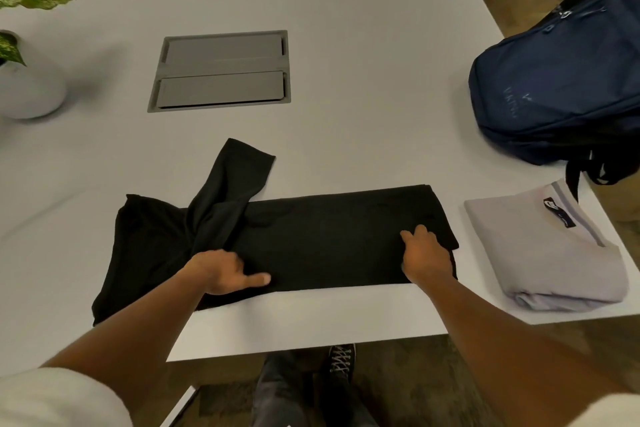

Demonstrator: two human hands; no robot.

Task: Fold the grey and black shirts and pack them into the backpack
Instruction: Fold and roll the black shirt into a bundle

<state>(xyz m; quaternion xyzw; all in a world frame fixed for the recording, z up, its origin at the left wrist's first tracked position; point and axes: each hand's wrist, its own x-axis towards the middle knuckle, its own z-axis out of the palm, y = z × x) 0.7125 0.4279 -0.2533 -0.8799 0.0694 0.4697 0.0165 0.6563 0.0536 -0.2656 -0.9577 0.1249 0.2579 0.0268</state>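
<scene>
Two shirts lie on the table (346, 10): the grey shirt (550, 253), already folded, sits at the near right corner, and the black shirt (311, 239) stretches as a long band along the near edge, one sleeve flipped up at its left end. The left hand (221, 272) rests on the band's left part with fingers curled into the cloth and thumb stretched flat; whether it pinches a fold I cannot tell. The right hand (426, 256) curls over the band's near right corner, apparently gripping it.

Both shirts look soft, light and limp, so they should sag if lifted by one point; corners and folded edges are the best places to hold, with a flat palm underneath for carrying. The backpack (561, 87) lies at the far right, just beyond the grey shirt, its straps hanging off the table edge. Bare tabletop opens far of the band, around a recessed panel (221, 71); a plant pot (31, 90) stands far left.
</scene>
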